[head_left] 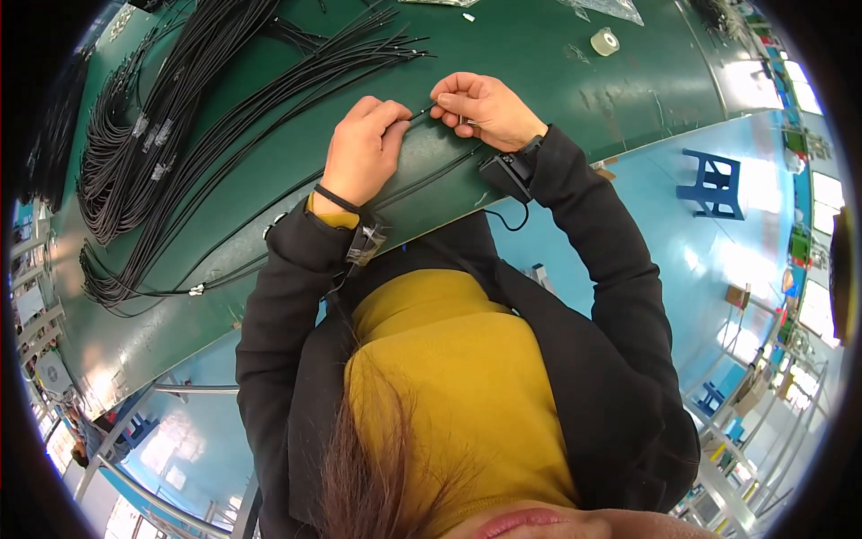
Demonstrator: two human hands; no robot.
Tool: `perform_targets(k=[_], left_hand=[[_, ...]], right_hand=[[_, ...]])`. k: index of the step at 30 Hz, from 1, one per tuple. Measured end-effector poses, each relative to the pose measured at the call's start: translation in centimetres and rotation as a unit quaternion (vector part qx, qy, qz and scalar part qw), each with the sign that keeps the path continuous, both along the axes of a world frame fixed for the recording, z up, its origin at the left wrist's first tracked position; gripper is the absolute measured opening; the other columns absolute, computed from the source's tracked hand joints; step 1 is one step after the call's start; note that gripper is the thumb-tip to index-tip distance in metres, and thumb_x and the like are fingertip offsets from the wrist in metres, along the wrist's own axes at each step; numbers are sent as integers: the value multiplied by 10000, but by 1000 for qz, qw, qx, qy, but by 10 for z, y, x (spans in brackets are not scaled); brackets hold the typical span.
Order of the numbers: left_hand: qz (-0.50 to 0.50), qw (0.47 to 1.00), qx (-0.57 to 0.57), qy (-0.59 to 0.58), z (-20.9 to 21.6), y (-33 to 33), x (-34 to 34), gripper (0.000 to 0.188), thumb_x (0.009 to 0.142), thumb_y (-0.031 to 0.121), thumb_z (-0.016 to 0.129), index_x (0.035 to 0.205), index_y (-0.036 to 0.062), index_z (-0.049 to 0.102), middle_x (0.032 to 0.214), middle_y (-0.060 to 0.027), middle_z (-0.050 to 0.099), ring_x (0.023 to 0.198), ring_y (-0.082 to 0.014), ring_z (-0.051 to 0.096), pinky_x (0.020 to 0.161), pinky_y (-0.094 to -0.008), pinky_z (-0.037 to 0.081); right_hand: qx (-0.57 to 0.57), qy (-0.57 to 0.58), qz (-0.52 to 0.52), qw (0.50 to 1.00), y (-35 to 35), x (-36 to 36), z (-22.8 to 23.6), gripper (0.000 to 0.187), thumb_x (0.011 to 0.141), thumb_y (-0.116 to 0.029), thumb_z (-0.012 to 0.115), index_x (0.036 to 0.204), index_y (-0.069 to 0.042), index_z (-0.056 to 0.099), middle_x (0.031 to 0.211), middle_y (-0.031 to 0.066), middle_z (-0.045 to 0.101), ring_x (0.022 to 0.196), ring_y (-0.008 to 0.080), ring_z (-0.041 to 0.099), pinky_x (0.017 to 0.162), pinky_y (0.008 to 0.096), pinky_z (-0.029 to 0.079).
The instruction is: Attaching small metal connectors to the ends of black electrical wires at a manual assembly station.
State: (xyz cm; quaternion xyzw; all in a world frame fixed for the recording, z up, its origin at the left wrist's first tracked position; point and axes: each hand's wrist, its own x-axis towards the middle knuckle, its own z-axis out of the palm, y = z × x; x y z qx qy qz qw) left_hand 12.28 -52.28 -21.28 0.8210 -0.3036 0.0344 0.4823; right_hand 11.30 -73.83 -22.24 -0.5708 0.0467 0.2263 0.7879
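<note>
My left hand (361, 153) is closed in a pinch on a thin black cable (301, 184), close to the cable's end. Just to the right, my right hand (488, 110) pinches the tip of that cable between thumb and forefinger. A small shiny metal piece (467, 121) shows under the right fingers; its kind is too small to tell. Other black cable strands (431, 180) run along the table below both hands. A small white tie or label (197, 290) sits around some strands at the left.
Large looped bundles of black cable (112, 202) cover the left of the green table (557, 108). A tape roll (605, 41) and clear plastic bags (615, 9) lie at the far right. Beyond the table's edge stands a blue stool (711, 184) on the floor.
</note>
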Motion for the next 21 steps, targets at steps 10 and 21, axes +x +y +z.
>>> perform_targets(k=[10, 21], left_hand=[[9, 1000, -16, -12, 1, 4, -4, 109, 779, -2, 641, 872, 54, 646, 775, -101, 570, 690, -276, 591, 616, -340, 484], [40, 995, 49, -75, -4, 4, -14, 84, 809, 49, 625, 881, 91, 634, 811, -92, 543, 684, -297, 592, 576, -365, 495]], right_hand=[[33, 16, 49, 998, -1, -5, 9, 122, 947, -133, 552, 998, -23, 564, 811, 21, 586, 621, 39, 475, 480, 160, 364], [-264, -120, 63, 955, 19, -16, 33, 121, 936, -128, 523, 976, -23, 569, 771, 0, 580, 612, 33, 459, 515, 172, 381]])
